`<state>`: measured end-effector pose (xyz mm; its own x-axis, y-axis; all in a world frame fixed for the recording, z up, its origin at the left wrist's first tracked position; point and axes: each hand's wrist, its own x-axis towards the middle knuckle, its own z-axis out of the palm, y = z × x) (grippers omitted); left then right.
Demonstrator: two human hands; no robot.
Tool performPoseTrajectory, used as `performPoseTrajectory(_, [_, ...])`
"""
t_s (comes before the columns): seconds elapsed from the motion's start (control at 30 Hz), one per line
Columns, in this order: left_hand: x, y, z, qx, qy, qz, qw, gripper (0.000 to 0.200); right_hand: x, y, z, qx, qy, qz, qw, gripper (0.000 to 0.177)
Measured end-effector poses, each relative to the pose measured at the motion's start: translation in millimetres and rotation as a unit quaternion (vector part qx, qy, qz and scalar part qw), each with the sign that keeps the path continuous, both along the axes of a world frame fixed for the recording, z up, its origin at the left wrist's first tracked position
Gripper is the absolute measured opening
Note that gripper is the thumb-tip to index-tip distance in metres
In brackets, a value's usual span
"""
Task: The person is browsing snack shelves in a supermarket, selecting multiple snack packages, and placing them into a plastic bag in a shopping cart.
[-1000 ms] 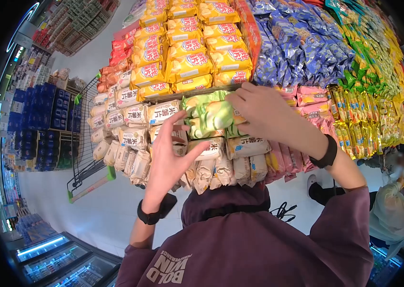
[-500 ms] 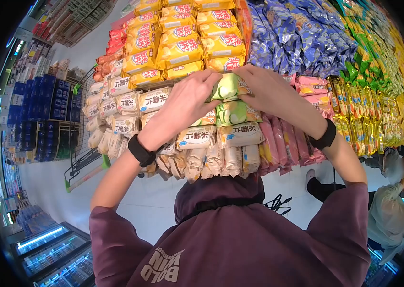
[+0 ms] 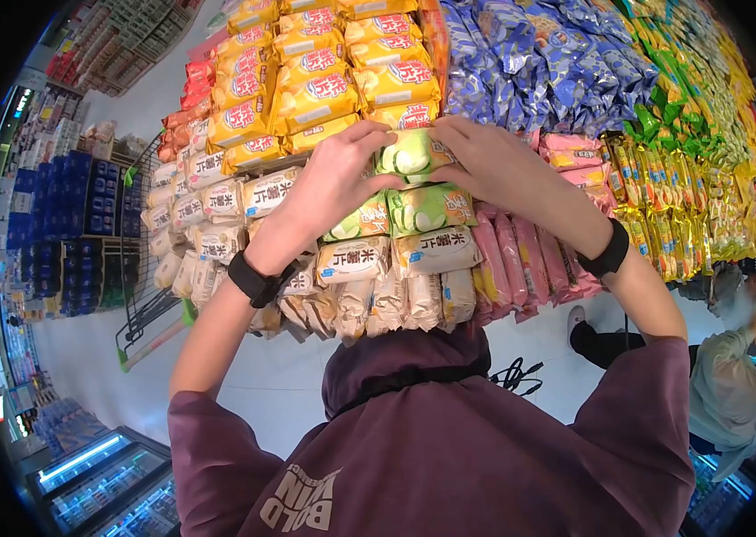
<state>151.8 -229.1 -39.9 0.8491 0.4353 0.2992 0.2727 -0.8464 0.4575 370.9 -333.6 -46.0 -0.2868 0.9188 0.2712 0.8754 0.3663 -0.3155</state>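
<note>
A green snack packet (image 3: 410,154) lies between my hands, gripped at its two ends. My left hand (image 3: 335,177) has its fingers and thumb bent round the packet's left end. My right hand (image 3: 492,168) holds the right end the same way. Just below, another green packet (image 3: 433,209) rests on the stack, with white packets (image 3: 439,251) under it. Yellow packets (image 3: 318,96) stand in rows beyond my hands.
Blue bags (image 3: 557,67) fill the back of the display, with pink packets (image 3: 521,259) and gold packets (image 3: 660,197) at the right. A wire cart (image 3: 152,331) stands at the left. Another person (image 3: 727,389) is at the lower right.
The display has shifted slightly left in the view. Both hands remain round the green packet, and more of the lower green packets shows beneath them.
</note>
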Motion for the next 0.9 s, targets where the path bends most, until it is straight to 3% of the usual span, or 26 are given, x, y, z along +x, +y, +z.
performPoseTrajectory(0.07, [0, -4, 7, -0.066, -0.009, 0.011, 0.998, 0.042, -2, -2, 4, 0.007, 0.002, 0.009, 1.0, 0.038])
performPoseTrajectory(0.17, [2, -2, 1, -0.067, -0.038, 0.012, 0.997, 0.043, 3, -3, 1, 0.023, 0.011, 0.016, 1.0, 0.037])
performPoseTrajectory(0.47, [-5, -5, -8, 0.058, -0.045, -0.003, 0.997, 0.027, 4, -2, -14, 0.099, -0.037, 0.013, 0.994, 0.037])
performPoseTrajectory(0.57, [-7, -6, -13, 0.086, -0.046, -0.009, 0.995, 0.023, -1, -6, 0, 0.067, -0.057, 0.013, 0.996, 0.039])
performPoseTrajectory(0.67, [-5, -4, -7, 0.042, -0.009, -0.013, 0.999, 0.023, -2, -2, -2, 0.122, -0.086, 0.051, 0.988, 0.041])
performPoseTrajectory(0.9, [-11, 3, -6, 0.03, -0.003, -0.016, 0.999, 0.029, 10, 4, -13, 0.118, -0.076, 0.07, 0.988, 0.041])
